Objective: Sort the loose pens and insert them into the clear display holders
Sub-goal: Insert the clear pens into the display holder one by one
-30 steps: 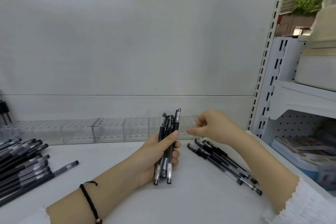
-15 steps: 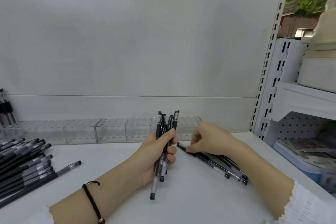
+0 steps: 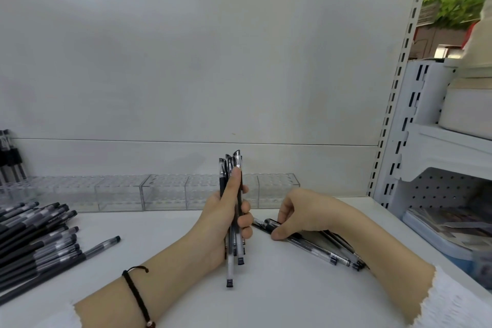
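Head view: my left hand [image 3: 226, 218] grips a bundle of pens [image 3: 231, 170] upright. My right hand [image 3: 300, 213] pinches one of the loose pens [image 3: 315, 247] beneath it. Beyond both, the holders [image 3: 165, 192] stand mostly unfilled; a pile [image 3: 34, 237] waits far left. Judged barely begun.

Upright pen bundle [image 3: 229, 270]; loose black pens [image 3: 312, 246] flat before clear holders [image 3: 165, 192].

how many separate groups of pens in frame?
4: a bundle gripped in the left hand; loose pens under the right hand, one pinched; a big pile at left; standing pens in the far-left clear holder. Pile runs off frame.
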